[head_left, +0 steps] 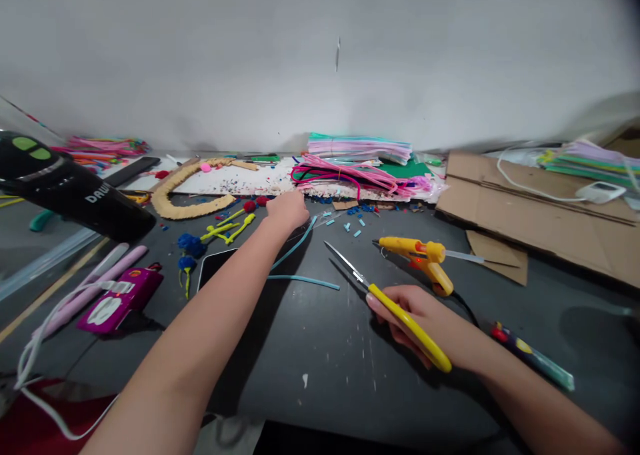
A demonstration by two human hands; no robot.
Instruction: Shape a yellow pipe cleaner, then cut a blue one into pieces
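Note:
My right hand (430, 325) rests low on the dark table (320, 348), closed around yellow-handled scissors (395, 308) whose blades point up and to the left. My left hand (287, 210) stretches far forward, with fingers curled near the edge of a white board (235, 183). It touches the end of a light blue pipe cleaner (300, 242); whether it grips the pipe cleaner is hidden. A second light blue piece (305, 281) lies flat below it. A yellow glue gun (423, 258) lies just beyond my right hand.
Pink pipe cleaners (350, 174) and stacked coloured sheets (360, 147) sit at the back. Flattened cardboard (530, 202) fills the right side. A black device (65, 188), pink case (120, 298), dark tablet (215, 265), yellow and blue pipe-cleaner figures (220, 232) and a curved cardboard arc (185, 192) lie left.

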